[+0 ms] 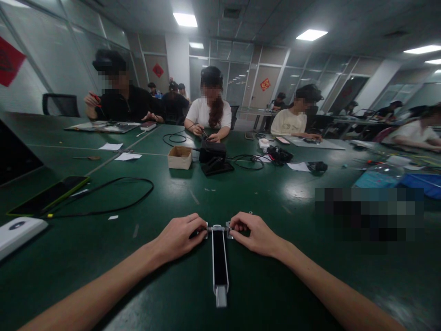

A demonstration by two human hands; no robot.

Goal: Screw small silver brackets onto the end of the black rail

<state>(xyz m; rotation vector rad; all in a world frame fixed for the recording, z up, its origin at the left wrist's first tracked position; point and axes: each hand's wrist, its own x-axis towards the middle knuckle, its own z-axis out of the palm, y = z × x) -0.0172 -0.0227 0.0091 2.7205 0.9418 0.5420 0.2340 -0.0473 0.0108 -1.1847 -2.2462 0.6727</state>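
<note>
A long, narrow device with a black face and silver-white edges [220, 262] lies on the green table, its grey metal end piece [221, 296] pointing toward me. Across its far end runs a short metal crossbar with a small metal plate on each side. My left hand [182, 234] pinches the left plate [206, 231] between thumb and fingers. On the other side, the thumb and curled fingers of my right hand [253, 233] grip the right plate [228, 230]. Fingers hide parts of both plates.
A black cable [151, 184] loops across the left, near a green-edged phone [51, 195] and a white device [20, 234]. Ahead stand a small box [180, 158] and a black device [212, 151]. At right is a plastic bottle [379, 174]. Several people sit opposite.
</note>
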